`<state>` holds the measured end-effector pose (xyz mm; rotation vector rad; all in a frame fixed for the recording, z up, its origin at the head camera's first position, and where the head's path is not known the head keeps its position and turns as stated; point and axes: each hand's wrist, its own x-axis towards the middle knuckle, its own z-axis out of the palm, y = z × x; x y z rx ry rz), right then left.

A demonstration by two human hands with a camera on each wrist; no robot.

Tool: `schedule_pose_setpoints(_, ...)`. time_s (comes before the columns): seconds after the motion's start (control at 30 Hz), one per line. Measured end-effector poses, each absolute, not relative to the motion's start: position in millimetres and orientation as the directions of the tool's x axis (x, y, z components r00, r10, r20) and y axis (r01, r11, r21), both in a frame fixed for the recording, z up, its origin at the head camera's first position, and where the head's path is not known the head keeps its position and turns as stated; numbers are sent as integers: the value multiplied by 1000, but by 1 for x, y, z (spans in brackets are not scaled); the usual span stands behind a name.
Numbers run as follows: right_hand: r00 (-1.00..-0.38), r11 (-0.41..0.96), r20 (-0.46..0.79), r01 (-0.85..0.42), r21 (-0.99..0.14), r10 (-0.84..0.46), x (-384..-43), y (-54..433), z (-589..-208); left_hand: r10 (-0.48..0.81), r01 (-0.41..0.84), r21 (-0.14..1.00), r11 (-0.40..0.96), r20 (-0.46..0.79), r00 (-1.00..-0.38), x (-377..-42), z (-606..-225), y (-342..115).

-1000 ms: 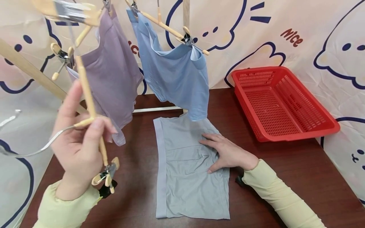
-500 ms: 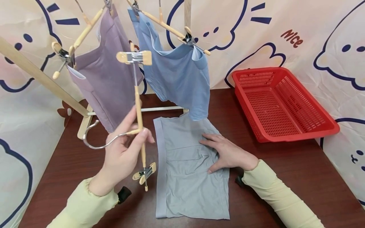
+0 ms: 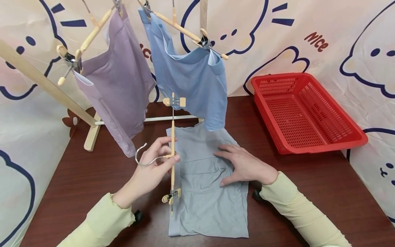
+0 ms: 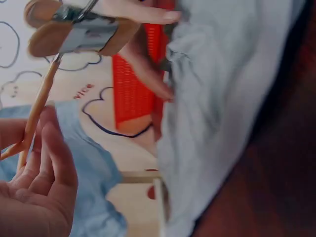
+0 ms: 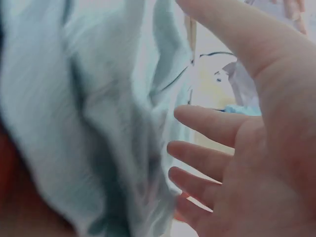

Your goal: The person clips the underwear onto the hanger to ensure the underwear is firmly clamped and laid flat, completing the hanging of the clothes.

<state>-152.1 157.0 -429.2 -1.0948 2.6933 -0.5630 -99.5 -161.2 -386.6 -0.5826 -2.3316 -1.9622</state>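
Observation:
My left hand (image 3: 155, 168) pinches the middle of a clip hanger (image 3: 172, 137) by its wooden bar, the metal hook turned to the left. One clip (image 3: 174, 102) points away from me, the other (image 3: 171, 196) toward me. Beneath lies a pair of grey shorts (image 3: 213, 206), spread on the table with its waistband on the left; the hanger overlaps that waistband in the head view. My right hand (image 3: 247, 164) has its fingers spread over the right part of the shorts. In the right wrist view its fingertips (image 5: 185, 113) are right at the grey fabric.
Purple shorts (image 3: 120, 75) and blue shorts (image 3: 191, 79) hang from clip hangers on a wooden rack (image 3: 46, 85) at the back left. A red plastic basket (image 3: 311, 150) stands at the right on the dark brown table (image 3: 308, 192). A patterned cloth covers the wall behind.
My left hand has brought the hanger rightward and down, from in front of the purple shorts to over the waistband of the grey shorts. The right hand has barely moved.

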Motion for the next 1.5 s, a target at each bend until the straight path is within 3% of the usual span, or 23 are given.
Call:
schedule_pose_setpoints(0.2,-699,615,93,-678,-402,-710,-149,140,-425,276,202,972,122,162,-947,-107,-404,-162)
schedule_pose_setpoints(0.4,-580,465,186,-774,-429,-793,-136,113,-426,335,115,990,76,84,-939,-114,-415,-159)
schedule_pose_setpoints(0.57,-496,372,184,-807,-459,-849,-125,95,-430,361,84,995,47,62,-931,-118,-420,-154)
schedule_pose_setpoints(0.77,-450,329,153,-809,-486,-880,-119,84,-434,361,61,997,36,44,-932,-120,-426,-148)
schedule_pose_setpoints(0.9,-431,308,155,-812,-496,-889,-118,83,-436,355,14,999,48,-4,-935,-120,-434,-147)
schedule_pose_setpoints(1.07,-455,339,113,-788,-514,-884,-115,82,-439,340,-39,993,114,-76,-937,-120,-442,-149)
schedule_pose_setpoints(1.3,-456,371,65,-792,-484,-888,-111,80,-441,371,-9,955,296,-124,-920,-118,-443,-163)
schedule_pose_setpoints(1.5,-416,349,41,-810,-471,-909,-107,76,-437,455,16,941,339,-149,-878,-118,-438,-183)
